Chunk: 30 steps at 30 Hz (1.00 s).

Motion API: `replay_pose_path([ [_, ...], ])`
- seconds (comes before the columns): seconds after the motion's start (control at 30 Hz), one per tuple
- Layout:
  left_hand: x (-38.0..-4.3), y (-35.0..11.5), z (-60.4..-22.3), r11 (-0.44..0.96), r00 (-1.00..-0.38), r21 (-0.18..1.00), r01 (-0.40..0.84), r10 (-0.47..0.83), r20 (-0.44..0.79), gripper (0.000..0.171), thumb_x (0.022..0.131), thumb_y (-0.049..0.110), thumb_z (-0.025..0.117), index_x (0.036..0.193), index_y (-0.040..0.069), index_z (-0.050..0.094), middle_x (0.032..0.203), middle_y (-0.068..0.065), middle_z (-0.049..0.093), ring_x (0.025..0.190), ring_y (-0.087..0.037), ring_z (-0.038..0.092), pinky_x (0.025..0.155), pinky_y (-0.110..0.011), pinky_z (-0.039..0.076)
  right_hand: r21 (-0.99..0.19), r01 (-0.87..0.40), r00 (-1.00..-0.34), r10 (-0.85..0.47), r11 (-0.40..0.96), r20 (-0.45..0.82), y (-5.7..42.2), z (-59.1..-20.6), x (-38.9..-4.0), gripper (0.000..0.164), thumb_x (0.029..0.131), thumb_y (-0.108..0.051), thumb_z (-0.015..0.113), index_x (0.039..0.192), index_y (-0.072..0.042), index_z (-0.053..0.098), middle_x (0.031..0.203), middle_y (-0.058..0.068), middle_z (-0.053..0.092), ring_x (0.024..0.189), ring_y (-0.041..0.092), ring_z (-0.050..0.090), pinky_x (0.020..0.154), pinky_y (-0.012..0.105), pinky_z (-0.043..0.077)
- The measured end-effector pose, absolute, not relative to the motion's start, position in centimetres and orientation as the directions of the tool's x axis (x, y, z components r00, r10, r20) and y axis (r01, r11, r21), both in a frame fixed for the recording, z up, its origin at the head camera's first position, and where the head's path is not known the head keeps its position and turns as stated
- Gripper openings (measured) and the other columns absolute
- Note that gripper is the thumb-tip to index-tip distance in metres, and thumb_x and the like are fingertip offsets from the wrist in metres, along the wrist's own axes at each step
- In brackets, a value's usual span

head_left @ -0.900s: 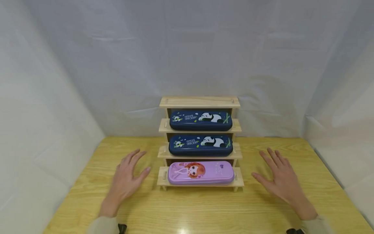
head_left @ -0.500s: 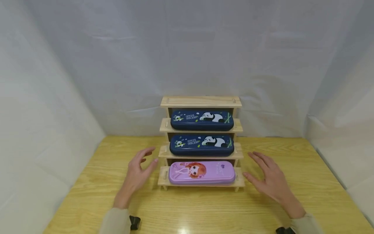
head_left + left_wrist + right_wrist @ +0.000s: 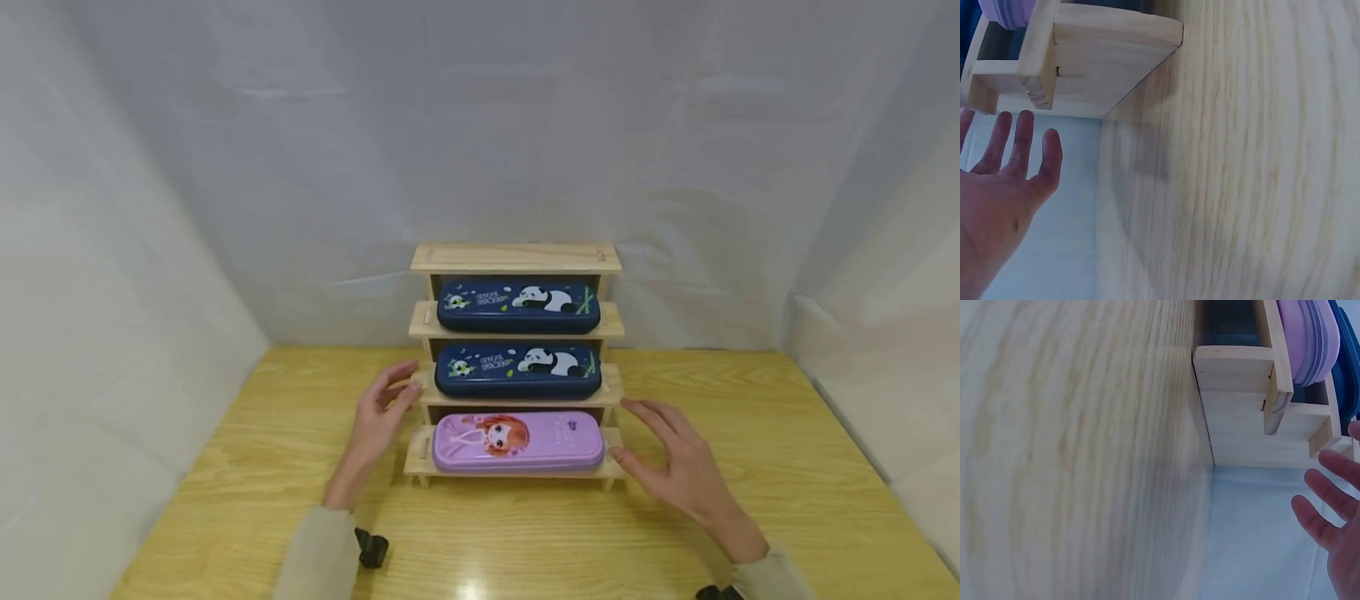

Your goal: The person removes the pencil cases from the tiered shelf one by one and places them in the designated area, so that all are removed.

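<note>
A stepped wooden rack [image 3: 517, 258] stands in the middle of the table in the head view. Its two upper ledges carry dark blue panda pencil cases, an upper one [image 3: 480, 318] and a lower one [image 3: 483, 385]. On the lowest ledge lies a purple pencil case [image 3: 558, 446] with a cartoon girl; its zip shows in the right wrist view. My left hand [image 3: 375, 427] is at the rack's left side, fingertips right by the middle ledge's end. My right hand [image 3: 684, 468] is at the other side, fingertips near the lower ledges' ends. Both hands have spread fingers and hold nothing.
The wood-grain table [image 3: 480, 542] reaches out on both sides and in front of the rack. White sheeting [image 3: 517, 125] hangs behind it and along both sides. A black strap piece [image 3: 371, 548] shows at the left sleeve [image 3: 322, 554].
Both hands have moved inward toward the rack from either side, the left one rightward and a little up, the right one leftward. The rack and pencil cases stay in place.
</note>
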State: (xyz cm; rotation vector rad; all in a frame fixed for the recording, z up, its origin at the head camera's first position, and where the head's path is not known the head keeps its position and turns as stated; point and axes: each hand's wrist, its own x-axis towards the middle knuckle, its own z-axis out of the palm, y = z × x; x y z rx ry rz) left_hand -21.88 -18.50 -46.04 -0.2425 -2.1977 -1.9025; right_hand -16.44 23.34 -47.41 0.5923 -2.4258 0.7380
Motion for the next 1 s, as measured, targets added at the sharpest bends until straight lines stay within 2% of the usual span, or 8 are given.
replay_pose_path([
  [0.13, -22.4, -18.3, -46.2, 0.151, -0.978, 0.967, 0.204, -0.018, 0.209, 0.04, 0.102, 0.01, 0.061, 0.141, 0.003, 0.057, 0.139, -0.02, 0.056, 0.1, -0.002, 0.065, 0.084, -0.019, 0.056, -0.371, -0.566, -0.747, -0.267, 0.736, 0.609, 23.1, -47.5, -16.5, 0.067, 0.076, -0.023, 0.087, 0.138, -0.014, 0.063, 0.131, 0.015, 0.064, 0.118, 0.034, 0.061, 0.093, 0.058, 0.054],
  [0.3, -22.5, -18.3, -46.4, 0.17, -0.99, 0.976, 0.135, -0.026, 0.142, 0.04, 0.102, 0.014, 0.062, 0.142, 0.01, 0.058, 0.139, -0.015, 0.058, 0.097, -0.006, 0.065, 0.081, -0.022, 0.057, -0.37, -0.606, -0.731, -0.308, 0.704, 0.609, 22.7, -47.5, -16.6, 0.07, 0.075, -0.021, 0.088, 0.139, -0.015, 0.062, 0.13, 0.009, 0.065, 0.117, 0.029, 0.063, 0.093, 0.055, 0.055],
  [0.57, -22.8, -18.2, -46.8, 0.109, -0.995, 0.989, 0.099, -0.012, 0.101, 0.042, 0.101, 0.014, 0.064, 0.142, 0.012, 0.057, 0.139, -0.015, 0.055, 0.101, -0.008, 0.064, 0.08, -0.028, 0.06, -0.394, -0.602, -0.753, -0.33, 0.695, 0.569, 22.0, -47.7, -16.6, 0.065, 0.077, -0.022, 0.087, 0.136, -0.013, 0.063, 0.129, 0.006, 0.066, 0.116, 0.027, 0.065, 0.094, 0.052, 0.057],
  [0.77, -23.0, -18.2, -46.7, 0.092, -0.998, 0.994, 0.063, 0.009, 0.063, 0.042, 0.102, 0.017, 0.064, 0.143, 0.012, 0.056, 0.145, -0.012, 0.054, 0.106, -0.006, 0.063, 0.083, -0.029, 0.06, -0.429, -0.563, -0.794, -0.318, 0.707, 0.519, 21.7, -47.6, -16.4, 0.063, 0.081, -0.026, 0.086, 0.139, -0.017, 0.062, 0.128, 0.004, 0.064, 0.115, 0.024, 0.065, 0.093, 0.052, 0.058],
  [1.0, -23.3, -18.2, -46.8, 0.088, -0.999, 0.995, 0.049, 0.025, 0.047, 0.042, 0.102, 0.018, 0.063, 0.142, 0.012, 0.056, 0.148, -0.008, 0.053, 0.109, -0.008, 0.062, 0.081, -0.03, 0.06, -0.428, -0.584, -0.78, -0.33, 0.69, 0.532, 21.4, -47.6, -16.6, 0.064, 0.08, -0.024, 0.087, 0.138, -0.018, 0.062, 0.128, 0.001, 0.065, 0.115, 0.022, 0.065, 0.094, 0.051, 0.057],
])
